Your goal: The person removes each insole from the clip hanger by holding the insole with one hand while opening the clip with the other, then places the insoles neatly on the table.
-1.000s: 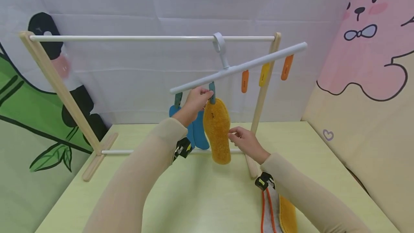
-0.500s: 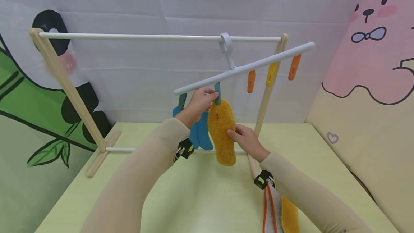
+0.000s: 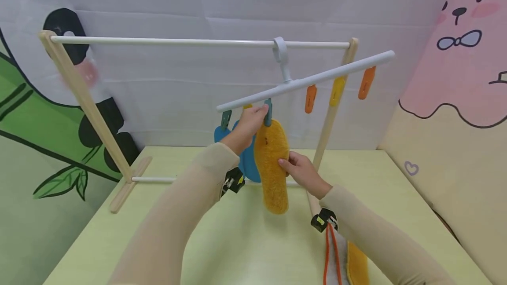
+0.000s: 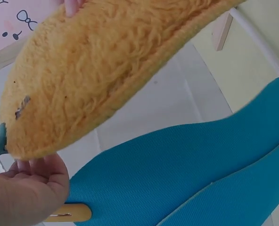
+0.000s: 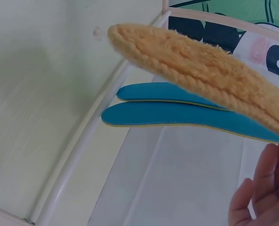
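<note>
A fuzzy mustard-yellow insole (image 3: 273, 166) hangs toe-up below a teal clip (image 3: 269, 113) on the left half of a white hanger (image 3: 305, 82). My left hand (image 3: 249, 122) pinches that clip, its fingers partly behind the insole's top in the left wrist view. Lower down, my right hand (image 3: 303, 170) holds the insole's right edge, with the thumb on the fuzzy face. Behind it hang two blue insoles (image 4: 177, 160), partly hidden by the left hand and forearm in the head view. A dark green clip (image 3: 226, 120) and a yellow clip (image 4: 76, 213) hold them.
The tilted hanger hooks over the top rail (image 3: 178, 41) of a wooden-legged rack. Orange clips (image 3: 310, 99) and a yellow clip hang on its raised right half. Under my right forearm, another yellow insole (image 3: 357, 265) lies beside a grey piece with orange edging (image 3: 336, 256).
My right hand has come onto the insole's edge, its thumb now over the front. The insole's lower end sits lower in view. My left hand stays at the teal clip.
</note>
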Tool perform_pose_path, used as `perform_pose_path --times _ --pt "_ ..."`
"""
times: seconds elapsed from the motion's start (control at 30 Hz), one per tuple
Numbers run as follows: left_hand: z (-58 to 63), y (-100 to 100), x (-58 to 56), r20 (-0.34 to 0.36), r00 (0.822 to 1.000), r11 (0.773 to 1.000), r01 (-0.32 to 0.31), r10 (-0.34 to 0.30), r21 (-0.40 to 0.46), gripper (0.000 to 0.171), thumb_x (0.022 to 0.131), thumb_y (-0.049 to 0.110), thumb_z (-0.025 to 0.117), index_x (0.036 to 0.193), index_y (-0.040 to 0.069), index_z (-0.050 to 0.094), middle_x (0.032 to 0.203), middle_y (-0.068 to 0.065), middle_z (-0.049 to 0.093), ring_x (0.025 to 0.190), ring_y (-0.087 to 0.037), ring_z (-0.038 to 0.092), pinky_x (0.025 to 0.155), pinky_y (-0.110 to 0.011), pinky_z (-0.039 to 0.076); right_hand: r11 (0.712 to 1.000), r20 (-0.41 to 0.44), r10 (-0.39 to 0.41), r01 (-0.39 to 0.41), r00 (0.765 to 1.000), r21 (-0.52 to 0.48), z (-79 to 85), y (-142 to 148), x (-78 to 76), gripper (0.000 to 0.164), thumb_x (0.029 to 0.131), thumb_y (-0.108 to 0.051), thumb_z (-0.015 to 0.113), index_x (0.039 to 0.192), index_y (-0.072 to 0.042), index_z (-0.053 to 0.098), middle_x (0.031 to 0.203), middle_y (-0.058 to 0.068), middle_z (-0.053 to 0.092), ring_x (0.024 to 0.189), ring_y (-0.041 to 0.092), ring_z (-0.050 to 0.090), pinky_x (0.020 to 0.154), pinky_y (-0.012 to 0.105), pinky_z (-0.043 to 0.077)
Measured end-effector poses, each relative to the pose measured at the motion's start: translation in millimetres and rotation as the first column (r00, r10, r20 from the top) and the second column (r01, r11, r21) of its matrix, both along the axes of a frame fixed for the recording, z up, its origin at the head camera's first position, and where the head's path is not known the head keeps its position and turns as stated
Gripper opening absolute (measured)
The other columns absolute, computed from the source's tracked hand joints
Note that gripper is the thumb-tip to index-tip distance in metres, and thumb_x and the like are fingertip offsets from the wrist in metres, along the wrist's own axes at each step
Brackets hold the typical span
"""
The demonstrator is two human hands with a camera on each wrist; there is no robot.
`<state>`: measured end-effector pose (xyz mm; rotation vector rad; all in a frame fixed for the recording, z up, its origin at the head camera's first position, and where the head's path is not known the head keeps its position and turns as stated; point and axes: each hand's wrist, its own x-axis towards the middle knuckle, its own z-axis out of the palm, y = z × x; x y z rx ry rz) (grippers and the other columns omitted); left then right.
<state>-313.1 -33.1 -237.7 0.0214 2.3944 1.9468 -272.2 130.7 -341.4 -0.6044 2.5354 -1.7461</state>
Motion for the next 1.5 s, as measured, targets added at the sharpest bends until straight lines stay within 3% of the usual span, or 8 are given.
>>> perform_pose_path --times 0.07,0.33,0.5,0.8,1.13,1.27,1.37,1.5 --pt "0.2 0.9 -1.4 -0.011 1.000 1.000 0.009 -0.009 0.017 0.033 0.104 0.034 0.039 0.090 0.005 0.048 0.077 -0.005 0.031 0.076 -0.019 0.033 0.078 -0.036 0.029 1.000 -0.002 0.006 -0.006 1.000 -0.011 1.4 0.6 1.6 0.019 0.099 -0.010 0.052 0.097 0.009 0.056 0.084 0.008 0.061 0.074 0.015 0.054 0.071 0.033 0.048" --pt "-2.3 6.1 -6.3 -0.024 0.999 0.996 -0.033 0.036 0.087 0.030 0.103 0.031 0.042 0.089 0.006 0.050 0.095 -0.005 0.043 0.100 -0.021 0.042 0.087 -0.037 0.032 0.999 0.003 0.029 -0.029 1.000 -0.020 2.6 8.3 3.9 0.021 0.100 -0.011 0.051 0.101 0.010 0.055 0.086 0.008 0.060 0.075 0.015 0.052 0.069 0.029 0.046" --pt "-2.3 15.4 -4.5 -0.051 0.995 0.991 -0.078 0.084 0.107 0.030 0.102 0.028 0.049 0.084 0.004 0.053 0.083 -0.004 0.039 0.084 -0.018 0.040 0.080 -0.034 0.033 0.999 0.025 0.007 -0.007 1.000 -0.032 1.5 15.0 5.0 0.021 0.100 -0.010 0.051 0.103 0.010 0.054 0.087 0.009 0.060 0.075 0.016 0.052 0.070 0.029 0.046" --pt "-0.3 17.2 -3.4 -0.082 0.988 0.987 -0.122 0.130 0.104 0.042 0.099 0.027 0.054 0.067 0.006 0.039 0.066 -0.002 0.027 0.068 -0.017 0.031 0.072 -0.033 0.030 0.999 0.018 -0.001 0.001 1.000 -0.048 2.1 16.3 5.9 0.020 0.100 -0.010 0.051 0.100 0.010 0.055 0.086 0.009 0.061 0.074 0.015 0.053 0.068 0.028 0.046" --pt "1.2 18.7 -2.8 -0.063 0.984 0.983 -0.158 0.164 0.090 0.038 0.098 0.028 0.057 0.067 0.007 0.050 0.092 -0.004 0.051 0.101 -0.020 0.046 0.095 -0.038 0.036 1.000 -0.020 0.004 -0.005 1.000 -0.024 -1.4 21.7 7.8 0.018 0.099 -0.006 0.051 0.099 0.011 0.056 0.084 0.010 0.060 0.073 0.015 0.052 0.069 0.031 0.048" --pt "2.5 14.9 -3.6 -0.074 0.983 0.984 -0.166 0.171 0.070 0.040 0.098 0.028 0.057 0.065 0.007 0.047 0.081 -0.002 0.045 0.088 -0.018 0.043 0.084 -0.034 0.036 1.000 -0.033 0.001 -0.001 0.999 -0.004 -3.9 27.0 7.8 0.017 0.099 -0.004 0.051 0.100 0.012 0.056 0.085 0.012 0.062 0.073 0.015 0.054 0.070 0.034 0.050" --pt "2.6 13.4 -3.5 -0.074 0.982 0.983 -0.166 0.171 0.074 0.043 0.098 0.027 0.056 0.064 0.007 0.041 0.074 -0.004 0.036 0.079 -0.019 0.034 0.076 -0.036 0.029 1.000 -0.029 0.005 -0.005 1.000 -0.009 -4.3 29.3 7.2 0.018 0.099 -0.005 0.051 0.101 0.012 0.056 0.087 0.012 0.063 0.074 0.016 0.054 0.070 0.032 0.049" --pt "2.5 14.7 -2.5 -0.064 0.984 0.984 -0.160 0.165 0.079 0.042 0.098 0.027 0.057 0.064 0.007 0.043 0.088 -0.005 0.047 0.090 -0.019 0.040 0.085 -0.038 0.033 1.000 -0.022 0.003 -0.003 1.000 -0.020 -4.1 30.3 5.9 0.018 0.099 -0.006 0.051 0.101 0.011 0.056 0.086 0.011 0.063 0.074 0.016 0.054 0.067 0.027 0.047"
